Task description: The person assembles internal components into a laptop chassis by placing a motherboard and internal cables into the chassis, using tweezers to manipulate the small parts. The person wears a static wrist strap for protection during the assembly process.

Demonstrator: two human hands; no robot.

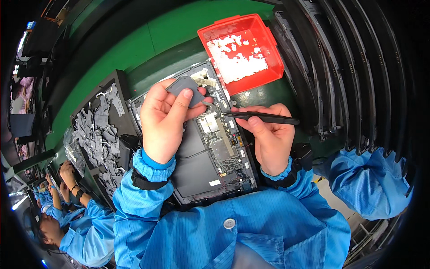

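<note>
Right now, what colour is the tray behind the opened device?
Red tray, holding white scraps; seen in the head view.

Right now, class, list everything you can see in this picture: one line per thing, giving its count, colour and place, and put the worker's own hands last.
Opened device: one, black with exposed boards, centre of the bench under both hands.
Grey pad piece: one, grey, pinched in the left hand above the device.
Tweezers: one pair, black, in the right hand, tips pointing left.
Red tray: one, red, holding white scraps, beyond the device.
Black tray: one, black, full of grey pad pieces, left of the device.
Stacked frames: several, dark, standing on edge at right.
Bench: one, green.
Co-worker: one, blue sleeves, lower left.
Left hand: one, holding the pad piece.
Right hand: one, holding the tweezers.
</note>
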